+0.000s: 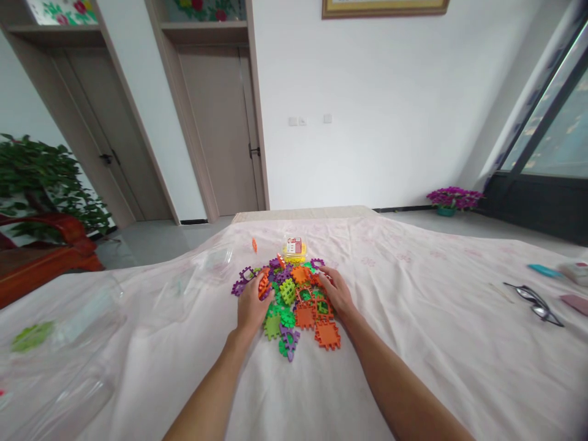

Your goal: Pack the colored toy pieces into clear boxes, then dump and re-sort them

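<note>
A pile of toothed plastic building pieces in orange, green and purple lies on the cloth between my hands. At its left side, my left hand curls its thumb and fingers around an orange building piece. My right hand rests against the pile's right edge, fingers apart and touching red and orange pieces. A lime-green lattice block sits in the middle. Nearest to me lies a purple triangular piece, beside a flat orange square. Some fingertips are hidden among the pieces.
Behind the pile stands a clear box with yellow contents. One loose orange piece lies farther back. Clear plastic containers spread over the left side, near a green piece. Glasses lie at the right on the bed-like cloth surface.
</note>
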A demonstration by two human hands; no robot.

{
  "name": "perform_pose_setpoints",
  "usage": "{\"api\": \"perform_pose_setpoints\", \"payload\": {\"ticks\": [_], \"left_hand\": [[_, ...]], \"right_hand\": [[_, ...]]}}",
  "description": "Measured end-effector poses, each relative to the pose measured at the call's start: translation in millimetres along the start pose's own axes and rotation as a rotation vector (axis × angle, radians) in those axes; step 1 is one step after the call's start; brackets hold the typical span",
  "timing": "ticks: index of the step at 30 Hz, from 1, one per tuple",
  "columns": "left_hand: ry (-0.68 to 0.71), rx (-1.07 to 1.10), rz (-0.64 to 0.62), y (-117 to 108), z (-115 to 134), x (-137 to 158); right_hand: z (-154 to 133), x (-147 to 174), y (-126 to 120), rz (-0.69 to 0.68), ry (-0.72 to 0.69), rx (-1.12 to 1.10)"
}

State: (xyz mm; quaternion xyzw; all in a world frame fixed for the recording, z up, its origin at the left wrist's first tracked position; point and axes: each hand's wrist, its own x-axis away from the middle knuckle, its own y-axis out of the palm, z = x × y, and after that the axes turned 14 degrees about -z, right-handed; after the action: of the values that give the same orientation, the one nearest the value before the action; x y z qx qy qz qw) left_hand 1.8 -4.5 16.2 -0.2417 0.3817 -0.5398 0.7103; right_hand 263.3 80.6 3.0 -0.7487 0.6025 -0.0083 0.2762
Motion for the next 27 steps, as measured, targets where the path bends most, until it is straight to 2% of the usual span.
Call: {"api": "perform_pose_setpoints", "payload": {"ticks": [3, 6, 10, 14, 18, 22, 24, 27], "left_hand": [[0.063, -0.122, 0.013, 8.6, 14.5, 14.2], [0.145, -0.208, -0.048, 17.2, 32.2, 25.0], [0.338, -0.184, -0.143, 25.0, 45.3, 30.6], [0.412, -0.079, -0.097, 25.7, 47.9, 27.7], [0.388, 0.070, 0.000, 22.0, 45.5, 18.9], [0.235, 0.295, 0.237, 18.9, 34.9, 5.3], [0.176, 0.371, 0.315, 16.5, 28.5, -1.8], [0.216, 0.354, 0.297, 10.0, 25.1, -11.4]], "right_hand": [[-4.4, -0.7, 1.4, -0.108, -0.035, 0.158], [-6.1, -1.4, 1.8, -0.174, -0.051, 0.295], [-4.3, -2.5, 2.4, -0.178, -0.068, 0.347], [-3.1, -2.9, 2.9, -0.139, -0.089, 0.336], [-0.7, -4.2, 3.3, -0.082, -0.031, 0.299], [-0.7, -5.8, 3.2, -0.040, 0.009, 0.203], [-3.6, -5.6, 2.2, -0.013, 0.036, 0.156], [-10.4, -3.8, -0.7, 0.017, 0.076, 0.101]]}}
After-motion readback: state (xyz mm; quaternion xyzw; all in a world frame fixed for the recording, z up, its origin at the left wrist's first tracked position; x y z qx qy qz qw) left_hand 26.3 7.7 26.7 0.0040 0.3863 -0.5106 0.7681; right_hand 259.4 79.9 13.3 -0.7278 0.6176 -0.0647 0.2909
